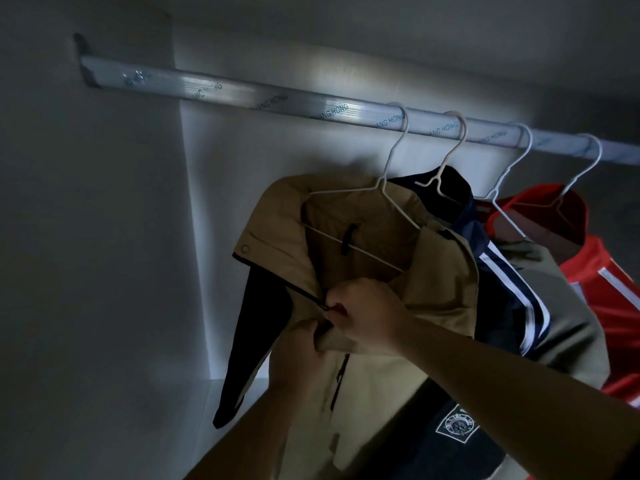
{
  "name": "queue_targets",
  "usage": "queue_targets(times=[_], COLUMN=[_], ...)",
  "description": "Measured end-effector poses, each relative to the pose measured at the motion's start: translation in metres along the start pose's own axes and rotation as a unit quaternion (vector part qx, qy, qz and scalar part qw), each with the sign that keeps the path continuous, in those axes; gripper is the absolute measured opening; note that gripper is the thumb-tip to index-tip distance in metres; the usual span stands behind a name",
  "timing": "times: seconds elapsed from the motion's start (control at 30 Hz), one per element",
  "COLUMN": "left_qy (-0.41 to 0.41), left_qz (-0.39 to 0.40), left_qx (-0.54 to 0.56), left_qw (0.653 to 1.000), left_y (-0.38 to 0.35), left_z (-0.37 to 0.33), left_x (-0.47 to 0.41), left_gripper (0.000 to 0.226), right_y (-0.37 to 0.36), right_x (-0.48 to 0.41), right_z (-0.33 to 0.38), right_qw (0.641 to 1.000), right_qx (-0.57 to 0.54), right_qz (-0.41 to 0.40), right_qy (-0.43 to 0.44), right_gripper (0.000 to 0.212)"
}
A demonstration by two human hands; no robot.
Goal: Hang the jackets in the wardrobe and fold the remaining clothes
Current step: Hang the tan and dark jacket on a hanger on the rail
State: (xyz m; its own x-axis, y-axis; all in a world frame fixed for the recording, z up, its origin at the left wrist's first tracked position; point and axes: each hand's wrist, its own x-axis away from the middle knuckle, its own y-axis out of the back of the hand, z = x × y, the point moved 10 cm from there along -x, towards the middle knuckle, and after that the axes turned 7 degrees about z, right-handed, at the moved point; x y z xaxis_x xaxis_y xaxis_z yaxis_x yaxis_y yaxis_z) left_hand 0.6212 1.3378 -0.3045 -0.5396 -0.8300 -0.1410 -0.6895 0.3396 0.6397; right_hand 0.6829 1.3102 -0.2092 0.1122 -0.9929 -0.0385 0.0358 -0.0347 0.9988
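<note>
A tan jacket (440, 299) with a dark lining hangs on a white wire hanger (377, 192) from the wardrobe's metal rail (242, 98). My right hand (367, 317) pinches the zipper pull at the jacket's front, just under the collar. Below it, my left hand (298, 355) grips the jacket's fabric beside the zipper. To the right hang a navy jacket (502, 306) with white stripes and a red jacket (609, 306), each on its own white hanger.
The wardrobe's white side wall (97, 271) stands at the left, and its back wall (259, 150) lies behind the rail. The rail's left stretch carries no hangers. A fourth white hanger (509, 188) hangs between the navy and red jackets.
</note>
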Motion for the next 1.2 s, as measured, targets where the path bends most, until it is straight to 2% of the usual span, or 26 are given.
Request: queue_targets(times=[0.13,0.33,0.43,0.57,0.73,0.9,1.0,1.07,1.17,1.2], left_qy=[0.005,0.053,0.071,0.084,0.121,0.107,0.080,0.020,-0.028,-0.036], left_qz=[-0.055,-0.042,-0.049,-0.047,-0.020,-0.005,-0.027,-0.059,-0.108,-0.120], left_qx=[-0.032,-0.052,-0.074,-0.046,-0.075,-0.107,-0.126,-0.076,0.069,0.126], left_qw=[0.998,0.996,0.994,0.994,0.990,0.988,0.988,0.995,0.991,0.984], left_y=[0.002,-0.012,-0.013,-0.013,-0.015,-0.009,0.006,0.021,0.055,0.067], left_z=[-0.006,0.006,0.005,0.002,0.009,-0.002,-0.010,-0.029,-0.059,-0.067], left_x=[0.001,0.011,0.012,0.020,0.027,0.022,0.019,0.012,0.000,-0.003], left_gripper=[0.011,0.024,0.028,0.027,0.029,0.029,0.030,0.019,0.026,0.022], right_y=[0.020,0.050,0.067,0.092,0.173,0.173,0.175,0.173,0.164,0.157], right_x=[0.005,0.005,0.006,0.011,0.003,0.010,0.010,0.011,0.012,0.013], right_z=[-0.002,0.004,0.002,0.000,-0.003,-0.005,-0.012,-0.013,-0.012,-0.014], right_qw=[0.995,0.989,0.989,0.987,0.981,0.983,0.982,0.982,0.984,0.986], right_qx=[0.079,0.113,0.106,0.101,0.085,0.058,0.016,0.001,-0.020,-0.046], right_qz=[-0.043,-0.073,-0.071,-0.079,-0.144,-0.141,-0.154,-0.157,-0.147,-0.130], right_qy=[-0.032,-0.062,-0.072,-0.100,-0.097,-0.100,-0.104,-0.101,-0.099,-0.092], right_gripper=[0.022,0.030,0.037,0.038,0.032,0.026,0.020,0.023,0.026,0.023])
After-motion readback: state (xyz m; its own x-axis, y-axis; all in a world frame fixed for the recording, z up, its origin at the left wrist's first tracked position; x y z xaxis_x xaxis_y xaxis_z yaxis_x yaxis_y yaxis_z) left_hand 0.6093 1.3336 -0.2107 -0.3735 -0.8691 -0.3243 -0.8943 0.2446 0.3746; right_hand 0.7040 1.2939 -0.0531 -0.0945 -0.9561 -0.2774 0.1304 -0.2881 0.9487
